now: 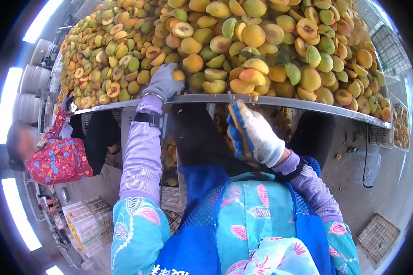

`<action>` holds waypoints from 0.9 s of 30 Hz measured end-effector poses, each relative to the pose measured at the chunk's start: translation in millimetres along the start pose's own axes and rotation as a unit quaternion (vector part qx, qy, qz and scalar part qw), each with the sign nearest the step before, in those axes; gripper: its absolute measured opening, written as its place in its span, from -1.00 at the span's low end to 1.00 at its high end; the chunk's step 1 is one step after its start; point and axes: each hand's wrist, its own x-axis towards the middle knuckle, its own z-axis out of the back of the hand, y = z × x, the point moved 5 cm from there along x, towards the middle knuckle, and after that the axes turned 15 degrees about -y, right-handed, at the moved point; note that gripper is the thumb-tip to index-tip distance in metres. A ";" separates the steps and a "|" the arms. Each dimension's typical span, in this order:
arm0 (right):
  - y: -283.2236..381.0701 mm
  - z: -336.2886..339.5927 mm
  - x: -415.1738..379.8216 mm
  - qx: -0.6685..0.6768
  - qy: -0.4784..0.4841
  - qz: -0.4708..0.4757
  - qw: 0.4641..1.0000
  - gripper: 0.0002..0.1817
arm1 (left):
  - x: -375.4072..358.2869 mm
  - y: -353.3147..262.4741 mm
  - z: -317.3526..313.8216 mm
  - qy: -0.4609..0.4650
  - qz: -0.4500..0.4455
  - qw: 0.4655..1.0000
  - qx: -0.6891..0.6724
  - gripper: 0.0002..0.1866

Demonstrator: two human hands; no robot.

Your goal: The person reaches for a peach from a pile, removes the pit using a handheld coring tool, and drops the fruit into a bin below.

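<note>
A large heap of yellow-green peaches [254, 35], whole and halved, lies on a metal-edged table in front of me. My left hand [164, 83], in a grey glove, reaches over the table's near edge into the heap. Its fingers are curled against an orange-yellow peach [179, 75], partly covered by the glove. My right hand [260, 133], in a white and blue glove, is just below the edge at the right. It is closed around a narrow brown, wooden-looking tool [241, 126]; its exact kind cannot be made out.
The table's metal rim [280, 101] runs across in front of me. Below it are crates with more fruit [275, 120]. At the left a co-worker in a red patterned top [59, 160] reaches to the heap. Plastic crates [88, 220] and a wire-like basket [377, 238] stand on the floor.
</note>
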 end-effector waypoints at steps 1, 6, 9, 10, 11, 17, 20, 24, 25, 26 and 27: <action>2.5 -3.9 -1.5 -0.010 -0.011 0.016 1.000 -0.54 | -2.3 -1.8 13.0 0.075 0.115 0.985 -0.108 -0.45; 33.7 -10.8 2.7 -0.223 -0.093 0.261 0.935 -0.62 | -44.1 -37.7 61.2 -0.003 0.228 0.732 -0.642 -0.58; 50.1 -27.7 -6.1 -0.340 -0.105 0.392 0.849 -0.64 | -64.6 -103.3 90.9 -0.146 0.035 0.862 -0.484 -0.63; 53.0 -30.2 -5.9 -0.365 -0.104 0.395 0.837 -0.65 | -67.8 -120.2 98.2 -0.198 -0.039 0.899 -0.389 -0.60; 53.9 -29.4 -3.9 -0.342 -0.119 0.403 0.840 -0.65 | -65.2 -124.7 93.3 -0.157 0.008 0.874 -0.459 -0.56; 54.3 -21.8 -0.8 -0.335 -0.164 0.432 0.821 -0.65 | -61.9 -141.2 61.8 -0.054 0.115 0.714 -0.688 -0.46; 52.2 -18.9 -0.5 -0.325 -0.178 0.419 0.829 -0.64 | -62.0 -143.5 47.2 0.003 0.177 0.624 -0.761 -0.45; 51.7 -16.2 0.4 -0.302 -0.173 0.391 0.852 -0.61 | -59.7 -133.8 27.2 -0.035 0.195 0.667 -0.719 -0.61; 50.7 -15.8 0.1 -0.303 -0.173 0.390 0.852 -0.61 | -61.4 -136.3 29.4 -0.034 0.196 0.666 -0.719 -0.61; 47.6 -15.6 1.0 -0.305 -0.164 0.374 0.860 -0.61 | -63.6 -140.0 38.1 -0.067 0.156 0.699 -0.695 -0.66; 44.2 -15.4 2.1 -0.306 -0.155 0.358 0.868 -0.60 | -64.0 -144.4 48.3 -0.098 0.116 0.729 -0.668 -0.72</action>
